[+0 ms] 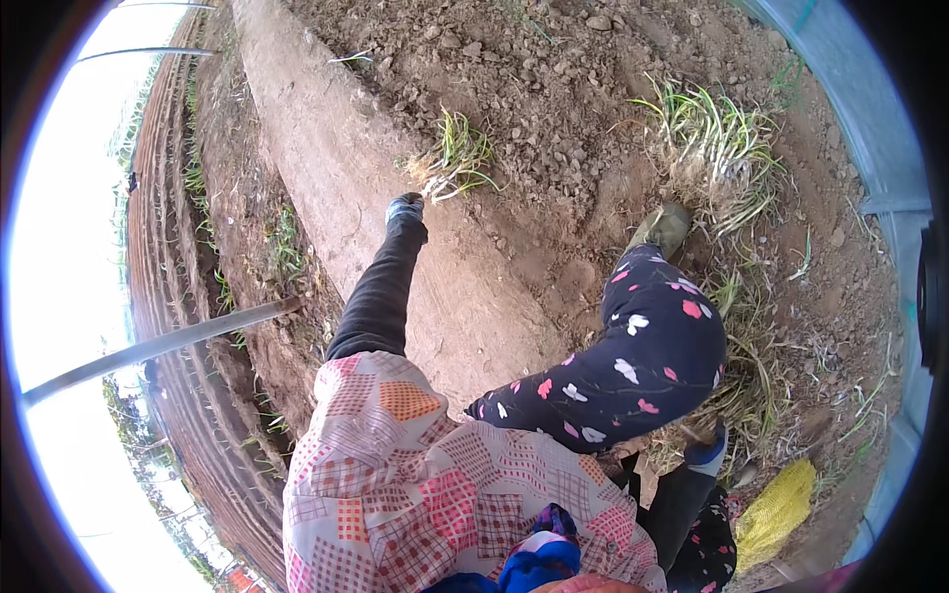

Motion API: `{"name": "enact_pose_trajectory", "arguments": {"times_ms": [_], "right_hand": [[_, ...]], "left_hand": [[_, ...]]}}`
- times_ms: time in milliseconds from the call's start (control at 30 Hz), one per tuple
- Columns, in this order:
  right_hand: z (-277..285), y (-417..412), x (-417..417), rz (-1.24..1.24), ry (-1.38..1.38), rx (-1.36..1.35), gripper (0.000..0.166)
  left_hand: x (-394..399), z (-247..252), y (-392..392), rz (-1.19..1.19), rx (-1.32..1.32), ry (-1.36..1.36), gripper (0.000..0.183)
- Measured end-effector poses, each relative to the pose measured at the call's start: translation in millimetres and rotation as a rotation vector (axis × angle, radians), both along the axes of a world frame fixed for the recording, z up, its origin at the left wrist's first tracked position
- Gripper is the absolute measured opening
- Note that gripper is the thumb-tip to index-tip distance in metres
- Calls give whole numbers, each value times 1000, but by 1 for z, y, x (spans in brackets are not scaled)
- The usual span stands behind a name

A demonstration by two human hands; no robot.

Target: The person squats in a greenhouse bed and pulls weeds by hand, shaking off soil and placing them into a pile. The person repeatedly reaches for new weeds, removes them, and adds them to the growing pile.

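My left hand (405, 210), in a dark and light work glove, reaches out over the bare soil path. Its fingers meet the root end of a small bunch of green-leaved, scallion-like plants (461, 152); whether they grip it is hidden. Down by my bent leg, my right hand (706, 451) wears a blue and white glove. It is beside a heap of limp, yellowish-green plants (745, 378), and its grip is too blurred to make out. A larger bunch of similar plants (715, 152), with pale stems and roots, lies beyond my shoe (662, 228).
A yellow mesh bag (775, 515) lies to the right of my right hand. Plastic sheeting (864, 141) borders the right side. A metal pole (167, 348) slants across the left, near planted rows (185, 415). Clods (511, 67) cover the soil ahead.
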State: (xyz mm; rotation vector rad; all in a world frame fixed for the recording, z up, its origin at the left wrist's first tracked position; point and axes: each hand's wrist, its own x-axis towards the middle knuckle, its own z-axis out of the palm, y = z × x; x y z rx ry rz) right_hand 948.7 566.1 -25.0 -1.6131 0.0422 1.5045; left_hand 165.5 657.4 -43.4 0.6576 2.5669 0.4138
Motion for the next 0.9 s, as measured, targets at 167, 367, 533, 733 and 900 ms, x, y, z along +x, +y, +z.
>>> {"name": "enact_pose_trajectory", "arguments": {"times_ms": [167, 367, 533, 733, 900], "right_hand": [[33, 16, -25, 30, 251, 62, 34], [48, -1, -25, -17, 122, -84, 34], [49, 1, -23, -8, 72, -166, 34], [48, -6, -24, -28, 40, -197, 34], [40, 8, -25, 12, 55, -211, 34]], "left_hand": [[-25, -51, 10, -55, -288, 85, 23], [-5, -37, 45, 26, -301, 84, 31], [-16, -68, 42, 22, -274, 127, 31], [-4, -49, 65, -195, -273, 247, 30], [-12, -75, 56, -315, -297, 312, 37]]}}
